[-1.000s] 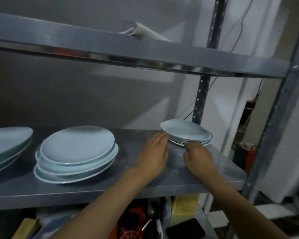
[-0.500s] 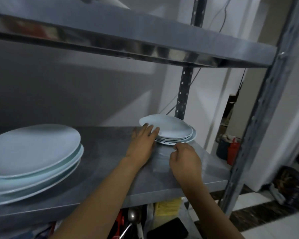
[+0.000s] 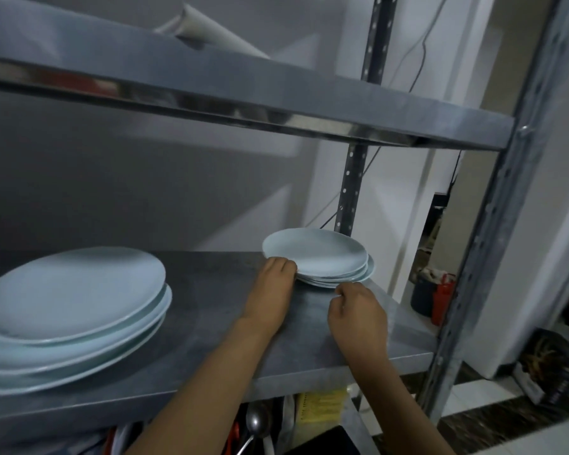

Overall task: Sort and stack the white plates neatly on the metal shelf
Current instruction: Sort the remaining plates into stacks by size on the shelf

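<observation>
Left hand (image 3: 270, 295) presses flat against the small plates (image 3: 316, 256); curled right hand (image 3: 358, 318) pinches their near rim; uneven shoving could topple them off the shelf (image 3: 211, 323).

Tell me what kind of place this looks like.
Probably a kitchen storeroom or back-of-house area: a steel shelf holds plates in stacks, and spoons sit in clutter below.

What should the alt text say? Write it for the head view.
Two hands touch a small stack of white plates on a metal shelf: the left hand at its left edge, the right hand at its front. A larger stack sits farther left.
</observation>
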